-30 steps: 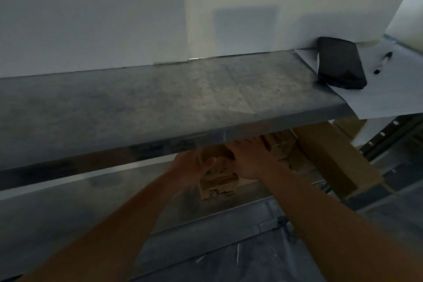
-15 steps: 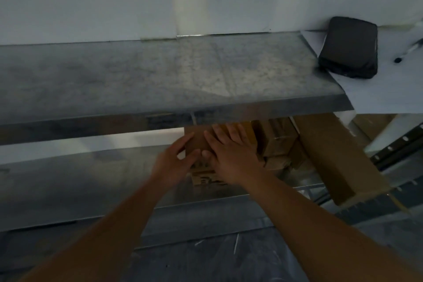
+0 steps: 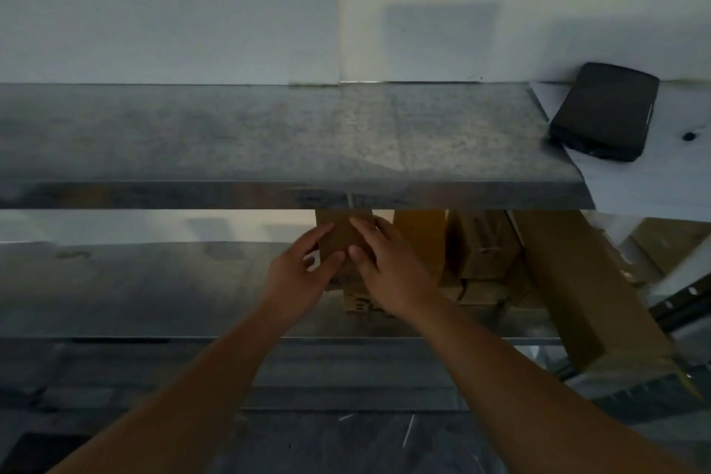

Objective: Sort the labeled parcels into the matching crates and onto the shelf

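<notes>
Moved: since half a second ago your view has tipped down a little, and both your hands have stayed on the box, fingers straighter now.
Hidden: the box [image 3: 343,239] runs up behind the front lip of the upper shelf [image 3: 269,135], so its top is cut off; print on the carton [image 3: 359,305] under your wrists is too dim to read.
Left hand [image 3: 298,275]: fingers relaxed and nearly straight, tips touching the box's left edge; it grips nothing.
Right hand [image 3: 388,269]: flat, fingers straight, resting on the box's right face with the thumb on its front.
Box: stands on the lower shelf [image 3: 134,292], just left of more cartons [image 3: 483,246].
Right: a long carton [image 3: 577,281] leans out past the lower shelf's edge.
Far: a dark case [image 3: 604,112] lies on white paper [image 3: 654,181] at the upper shelf's right end.
</notes>
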Demonstrator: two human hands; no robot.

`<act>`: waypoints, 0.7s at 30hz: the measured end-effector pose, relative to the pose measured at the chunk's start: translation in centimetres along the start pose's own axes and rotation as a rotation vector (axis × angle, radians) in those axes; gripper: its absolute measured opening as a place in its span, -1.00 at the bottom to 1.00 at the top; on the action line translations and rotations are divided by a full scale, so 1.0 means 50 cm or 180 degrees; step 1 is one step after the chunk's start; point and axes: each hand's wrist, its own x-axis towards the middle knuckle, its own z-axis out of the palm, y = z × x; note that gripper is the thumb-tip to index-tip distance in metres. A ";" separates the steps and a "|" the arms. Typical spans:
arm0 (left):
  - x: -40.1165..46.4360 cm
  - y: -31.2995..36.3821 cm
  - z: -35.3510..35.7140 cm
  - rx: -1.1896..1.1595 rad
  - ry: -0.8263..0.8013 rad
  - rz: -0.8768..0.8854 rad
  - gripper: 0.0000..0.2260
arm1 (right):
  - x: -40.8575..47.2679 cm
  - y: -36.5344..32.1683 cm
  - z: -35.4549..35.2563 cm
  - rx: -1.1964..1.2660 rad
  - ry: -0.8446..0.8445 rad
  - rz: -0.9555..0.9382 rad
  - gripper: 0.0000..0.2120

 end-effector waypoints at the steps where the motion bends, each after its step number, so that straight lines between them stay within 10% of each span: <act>1: -0.014 0.003 -0.009 -0.0107 -0.0007 -0.0004 -0.62 | -0.003 -0.010 0.006 0.0195 0.0000 -0.0026 -0.45; 21: -0.064 0.000 -0.050 -0.0158 -0.0277 -0.0075 -0.59 | -0.018 -0.026 0.012 0.0822 -0.0310 0.0065 -0.15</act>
